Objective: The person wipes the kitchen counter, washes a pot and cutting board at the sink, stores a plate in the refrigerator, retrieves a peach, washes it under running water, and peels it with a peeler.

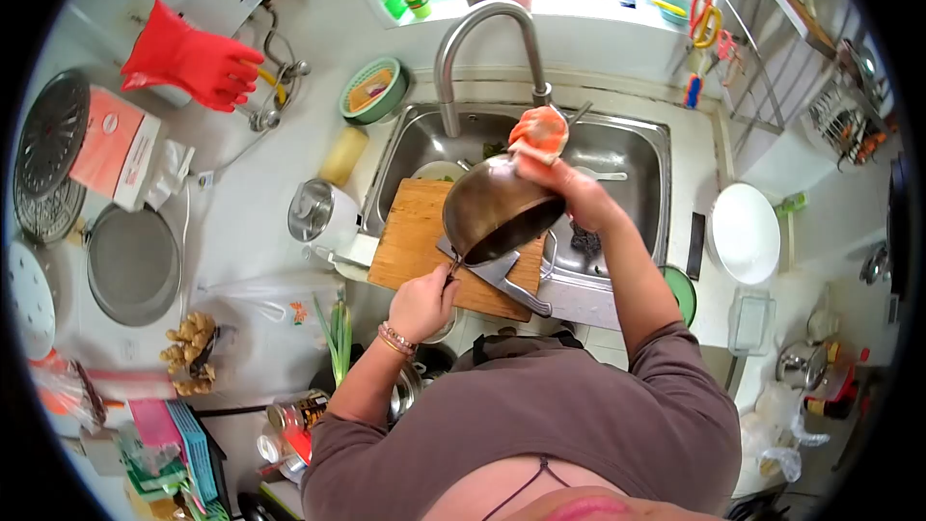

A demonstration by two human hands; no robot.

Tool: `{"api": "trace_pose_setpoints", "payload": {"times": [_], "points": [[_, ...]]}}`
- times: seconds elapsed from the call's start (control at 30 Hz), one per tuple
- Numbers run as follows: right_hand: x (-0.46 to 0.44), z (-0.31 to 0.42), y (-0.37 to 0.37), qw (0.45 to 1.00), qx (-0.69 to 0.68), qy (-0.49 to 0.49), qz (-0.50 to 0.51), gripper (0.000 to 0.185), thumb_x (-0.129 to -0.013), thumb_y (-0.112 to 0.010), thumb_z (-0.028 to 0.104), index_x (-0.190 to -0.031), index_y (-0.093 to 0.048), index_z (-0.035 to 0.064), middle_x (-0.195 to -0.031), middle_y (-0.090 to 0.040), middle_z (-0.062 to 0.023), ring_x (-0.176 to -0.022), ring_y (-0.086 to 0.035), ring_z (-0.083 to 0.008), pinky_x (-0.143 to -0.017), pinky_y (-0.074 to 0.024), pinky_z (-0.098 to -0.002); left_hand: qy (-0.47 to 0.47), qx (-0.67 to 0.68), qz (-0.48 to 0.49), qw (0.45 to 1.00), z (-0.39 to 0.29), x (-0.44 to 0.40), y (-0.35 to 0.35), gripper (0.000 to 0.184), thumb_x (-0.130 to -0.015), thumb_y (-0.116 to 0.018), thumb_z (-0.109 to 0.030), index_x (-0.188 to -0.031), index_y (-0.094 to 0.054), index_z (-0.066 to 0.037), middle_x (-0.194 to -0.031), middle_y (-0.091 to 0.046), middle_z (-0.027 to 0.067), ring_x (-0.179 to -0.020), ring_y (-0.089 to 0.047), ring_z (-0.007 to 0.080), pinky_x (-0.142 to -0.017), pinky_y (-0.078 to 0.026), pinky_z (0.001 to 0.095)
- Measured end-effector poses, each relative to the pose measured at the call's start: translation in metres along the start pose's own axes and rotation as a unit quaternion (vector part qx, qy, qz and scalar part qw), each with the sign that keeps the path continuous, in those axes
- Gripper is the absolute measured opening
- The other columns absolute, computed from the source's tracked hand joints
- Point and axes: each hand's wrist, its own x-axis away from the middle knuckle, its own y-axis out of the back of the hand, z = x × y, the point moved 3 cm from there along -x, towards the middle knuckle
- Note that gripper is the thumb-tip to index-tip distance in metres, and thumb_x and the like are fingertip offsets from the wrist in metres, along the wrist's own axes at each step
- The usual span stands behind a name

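Observation:
A brownish metal pot (497,203) is tilted over the sink's front edge. My left hand (422,306) is closed around its short handle. Against the pot's far side, my right hand (576,195) grips an orange and white cloth (538,133), though some of its fingers are hidden. Under the pot, a wooden cutting board (400,236) lies across the left part of the sink (637,188). A cleaver (516,291) rests on the board, its blade partly covered by the pot. The curved faucet (489,8) stands behind the pot.
A white bowl (745,233) stands right of the sink, near a glass container (749,323). Left are a green basket (374,90), a clear-topped jug (321,215) and a grey pan (133,265). Red rubber gloves (188,58) hang on the left. Scissors (705,21) hang at the right.

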Motion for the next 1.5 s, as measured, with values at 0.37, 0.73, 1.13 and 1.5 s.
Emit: {"api": "trace_pose_setpoints", "payload": {"times": [0.37,0.73,1.13,1.5], "points": [[0.047,-0.027,-0.028,0.826,-0.524,0.173,-0.119,0.059,-0.094,-0.032,0.052,-0.129,-0.047,0.0067,-0.129,-0.051,-0.0113,-0.117,-0.048,-0.0259,-0.101,-0.0369,-0.0397,0.036,0.579,0.193,0.791,-0.038,-0.072,-0.051,0.022,-0.099,-0.039,-0.025,-0.085,-0.042,-0.008,-0.052,-0.037,-0.0005,-0.036,-0.032,0.0074,-0.033,-0.029,0.0227],[0.122,-0.058,0.027,0.765,-0.585,0.212,-0.166,0.042,-0.094,-0.046,0.034,-0.117,-0.053,-0.0003,-0.114,-0.058,-0.0141,-0.104,-0.057,-0.0215,-0.090,-0.0479,-0.0346,0.157,0.632,0.644,0.402,-0.049,-0.043,-0.061,0.028,-0.098,-0.037,-0.034,-0.085,-0.046,-0.011,-0.049,-0.031,0.0005,-0.035,-0.024,0.0090,-0.032,-0.021,0.0246],[0.312,-0.033,-0.170,0.711,-0.378,0.358,-0.473,0.048,-0.095,-0.040,0.033,-0.127,-0.042,-0.0025,-0.127,-0.050,-0.0206,-0.113,-0.053,-0.0354,-0.091,-0.0462,-0.0524,-0.447,0.259,0.280,0.809,-0.131,-0.017,-0.082,0.019,-0.093,-0.047,-0.017,-0.092,-0.046,0.002,-0.073,-0.058,0.0282,-0.069,-0.056,0.0470,-0.059,-0.042,0.0522],[0.521,-0.032,-0.273,0.438,-0.022,0.459,-0.773,0.034,-0.091,-0.052,0.018,-0.120,-0.049,-0.0005,-0.092,-0.061,-0.0071,-0.075,-0.058,-0.0135,-0.059,-0.0473,-0.0282,-0.468,0.178,0.498,0.708,-0.252,0.190,-0.145,0.025,-0.094,-0.049,-0.025,-0.087,-0.048,-0.002,-0.059,-0.052,0.0082,-0.049,-0.052,0.0194,-0.046,-0.041,0.0346]]}}
